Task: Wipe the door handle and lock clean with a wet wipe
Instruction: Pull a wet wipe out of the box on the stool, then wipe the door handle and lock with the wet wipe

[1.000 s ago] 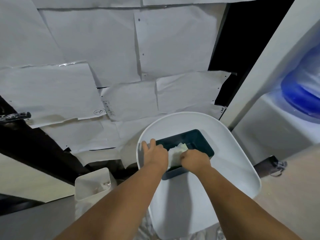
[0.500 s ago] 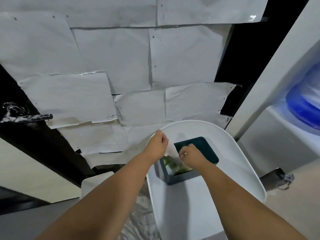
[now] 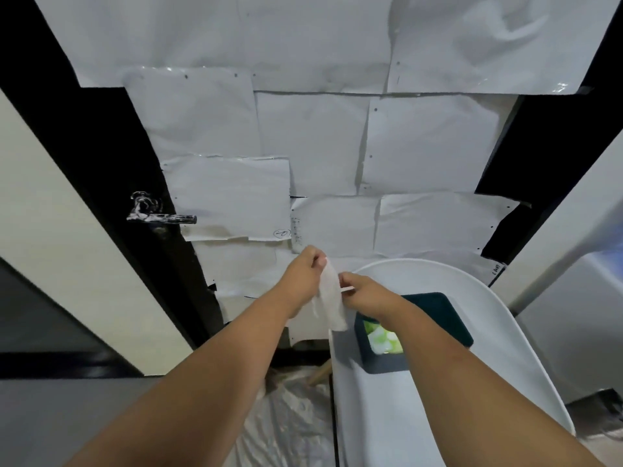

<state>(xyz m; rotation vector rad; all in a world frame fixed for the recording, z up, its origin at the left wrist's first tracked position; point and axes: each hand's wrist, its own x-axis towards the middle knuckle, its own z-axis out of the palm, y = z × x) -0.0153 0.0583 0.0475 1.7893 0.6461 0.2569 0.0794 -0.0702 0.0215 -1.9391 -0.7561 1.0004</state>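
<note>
A white wet wipe hangs between my two hands in front of the door. My left hand pinches its top edge; my right hand grips its right side. Below my right forearm stands a dark green wipe box, lid open, with a green-and-white pack showing inside. The dark lever door handle, smeared with white, juts from the black door frame at the left, well left of and above my hands. A small dark lock sits just under it.
The door is covered with taped white paper sheets. The wipe box rests on a white chair seat at lower right. Crinkled plastic sheeting lies on the floor. A white appliance stands at the right edge.
Both hands have lifted out of the box and pulled a wipe free, up and left. The view has tilted upward, bringing the handle further into the frame.
</note>
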